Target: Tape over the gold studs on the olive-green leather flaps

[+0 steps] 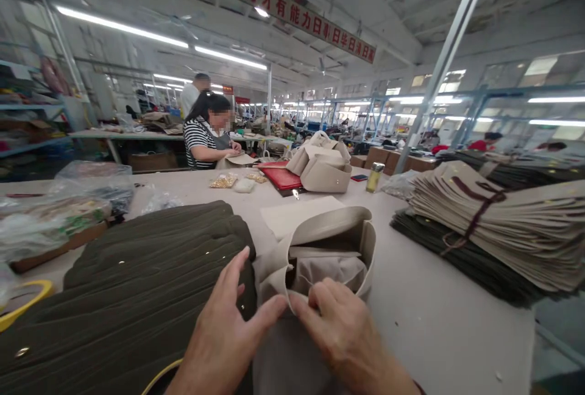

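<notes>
A beige bag [336, 230] lies on the table before me, its mouth facing up and its grey lining showing inside. My right hand [340, 316] is closed on the near rim of this bag, with the fingers curled and the thumb along the edge. My left hand [233, 309] is at the bag's left side, fingers stretched up and apart from the thumb. Its thumb tip touches the rim near my right thumb. Dark green fabric pieces [159, 261] with small gold fittings lie in a stack just left of that hand.
Tied stacks of beige pieces [503, 218] stand at the right. Behind the bag are a red item [281, 175], more beige bags [324, 169], a small jar [375, 177] and bags of gold fittings [223, 181]. A co-worker [208, 133] works across the table [439, 322].
</notes>
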`<state>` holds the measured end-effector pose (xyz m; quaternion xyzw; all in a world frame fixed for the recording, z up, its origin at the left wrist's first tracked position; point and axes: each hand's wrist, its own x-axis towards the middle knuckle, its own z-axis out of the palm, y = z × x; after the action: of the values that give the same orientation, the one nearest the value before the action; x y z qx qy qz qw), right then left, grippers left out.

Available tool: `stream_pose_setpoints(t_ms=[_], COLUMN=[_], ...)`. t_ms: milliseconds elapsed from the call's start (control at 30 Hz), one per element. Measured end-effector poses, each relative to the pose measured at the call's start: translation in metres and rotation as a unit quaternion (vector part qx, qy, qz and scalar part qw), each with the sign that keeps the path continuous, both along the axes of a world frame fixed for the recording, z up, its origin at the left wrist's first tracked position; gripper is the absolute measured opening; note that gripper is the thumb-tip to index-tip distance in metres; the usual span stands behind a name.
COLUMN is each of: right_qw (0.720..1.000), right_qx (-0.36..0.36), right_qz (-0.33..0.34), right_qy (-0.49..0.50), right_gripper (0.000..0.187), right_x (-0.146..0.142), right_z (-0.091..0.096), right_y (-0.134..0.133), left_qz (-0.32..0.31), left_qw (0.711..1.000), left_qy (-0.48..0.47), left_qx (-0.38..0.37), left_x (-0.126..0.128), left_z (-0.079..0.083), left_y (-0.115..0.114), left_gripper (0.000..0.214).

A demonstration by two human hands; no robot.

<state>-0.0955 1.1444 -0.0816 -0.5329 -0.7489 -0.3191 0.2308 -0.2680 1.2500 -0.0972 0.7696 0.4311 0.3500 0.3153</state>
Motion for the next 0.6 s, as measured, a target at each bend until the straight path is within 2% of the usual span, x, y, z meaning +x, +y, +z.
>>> stream_pose_setpoints(t_ms=[100, 200, 333, 467, 600], right_qw=[1.0, 0.999, 0.997, 0.996, 0.994], right_qx=[0.024, 0.045, 0.072, 0.065, 0.075], right_qz=[0.008, 0.0, -0.013, -0.008, -0.01], right_qy=[0.01, 0.017, 0.038, 0.057, 0.079], right_gripper=[0.021, 0.018, 0.012, 0.012, 0.013], right_x=[-0.002, -0.003, -0.007, -0.006, -0.012], right_z=[-0.007, -0.016, -0.022, -0.028, -0.043], right_y=[0.001, 0.004, 0.007, 0.007, 0.009], left_qz=[-0.008, -0.049, -0.066, -0.049, -0.057], left_qw=[1.0, 0.998, 0.994, 0.997, 0.998], left_qy=[0.003, -0.019, -0.059, -0.056, -0.024], left_qx=[-0.019, -0.033, -0.057, -0.013, 0.028], left_x=[0.028, 0.038, 0.034, 0.025, 0.018], left_z=[0.015, 0.017, 0.011, 0.002, -0.008], left_y=[0.008, 0.01, 0.008, 0.006, 0.002], left_gripper=[0.081, 0.069, 0.05, 0.045, 0.042])
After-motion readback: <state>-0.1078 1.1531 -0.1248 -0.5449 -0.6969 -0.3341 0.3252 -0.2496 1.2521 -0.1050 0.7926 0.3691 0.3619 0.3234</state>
